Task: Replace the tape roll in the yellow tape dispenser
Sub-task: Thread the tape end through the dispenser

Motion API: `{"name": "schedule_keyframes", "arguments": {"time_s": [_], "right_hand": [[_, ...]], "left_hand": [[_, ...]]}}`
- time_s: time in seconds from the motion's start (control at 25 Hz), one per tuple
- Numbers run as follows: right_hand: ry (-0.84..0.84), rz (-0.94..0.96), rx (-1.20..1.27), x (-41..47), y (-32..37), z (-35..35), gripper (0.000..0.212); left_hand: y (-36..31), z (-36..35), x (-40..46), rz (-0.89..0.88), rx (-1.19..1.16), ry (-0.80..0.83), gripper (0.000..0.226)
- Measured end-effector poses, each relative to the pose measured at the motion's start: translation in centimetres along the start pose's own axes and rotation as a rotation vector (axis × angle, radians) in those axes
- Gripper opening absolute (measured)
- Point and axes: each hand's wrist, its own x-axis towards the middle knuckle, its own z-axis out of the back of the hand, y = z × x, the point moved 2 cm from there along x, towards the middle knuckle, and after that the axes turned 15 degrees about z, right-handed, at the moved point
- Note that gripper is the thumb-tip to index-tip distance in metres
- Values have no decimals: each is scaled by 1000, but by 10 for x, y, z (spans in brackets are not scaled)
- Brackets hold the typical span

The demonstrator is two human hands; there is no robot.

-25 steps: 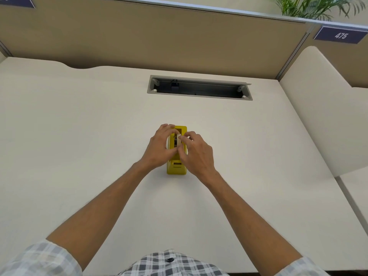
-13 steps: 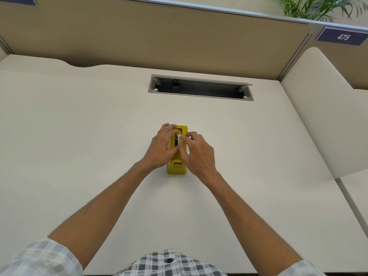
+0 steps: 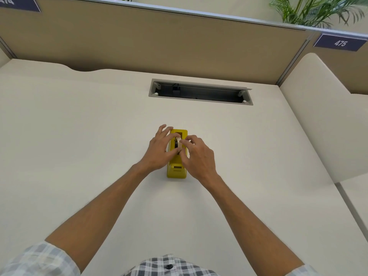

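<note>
A yellow tape dispenser [image 3: 177,172] stands on the cream desk [image 3: 79,136], its long axis pointing away from me. A pale tape roll [image 3: 179,144] with a dark core sits upright in the dispenser's slot. My left hand [image 3: 159,150] lies against the dispenser's left side, its thumb touching the roll's near edge. My right hand [image 3: 196,156] is on the right side, its fingertips and thumb pinching the roll. The lower part of the roll is hidden inside the slot.
A grey cable tray opening [image 3: 200,94] is set into the desk behind the dispenser. Tan partition panels [image 3: 159,40] close the back, a cream side panel [image 3: 318,120] stands on the right. Number plates and a plant sit above the partition.
Both hands stay on the dispenser and roll. My right fingers have spread a little and the roll shows more between the hands; the view has tilted slightly.
</note>
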Motion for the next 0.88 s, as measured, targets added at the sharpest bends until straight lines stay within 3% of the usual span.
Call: {"name": "schedule_keyframes", "arguments": {"time_s": [0.16,0.32,0.48,0.88], "right_hand": [[10,5,-6,2,1,1,14],[40,-1,-6,3,-2,1,14],[60,-3,1,4,-3,1,17],[117,-32,39,15,-11,1,23]], "left_hand": [[-2,0,1,-7,-48,-26,40],[-4,0,4,32,-30,-63,56],[-3,-1,5,29,11,-57,40],[-1,-1,1,-27,-15,-16,40]]}}
